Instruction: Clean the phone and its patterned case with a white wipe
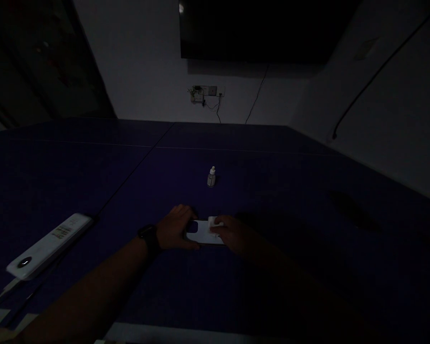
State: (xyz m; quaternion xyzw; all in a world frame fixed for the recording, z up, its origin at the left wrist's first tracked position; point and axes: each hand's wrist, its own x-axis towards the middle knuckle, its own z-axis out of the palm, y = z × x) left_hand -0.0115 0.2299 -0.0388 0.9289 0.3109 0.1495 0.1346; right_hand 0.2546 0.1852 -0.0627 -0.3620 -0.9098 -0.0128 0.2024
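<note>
A pale phone case [201,234] lay on the dark blue tabletop [157,291], nearer the front edge than the back one and about midway between the sides. Its long axis ran left to right, roughly parallel to the front edge, and the end with the camera cutout pointed left; its right end was hidden by a hand. Blue showed through the cutout. The left hand [177,228] gripped that left end, curved around it with the thumb along the near long side and fingers at the far side. A black smartwatch [150,237] sat on the left wrist. The right hand [234,235] pinched a small white pad [212,222] between thumb and fingers, against the upward face of the case, right of the cutout. A dropper bottle [211,178] with a white top stood upright beyond the case, toward the back edge and well apart from both hands. Toward the tabletop's front left corner, a long white device [52,246] lay slantwise, a pale cable [7,288] running from its near end.
</note>
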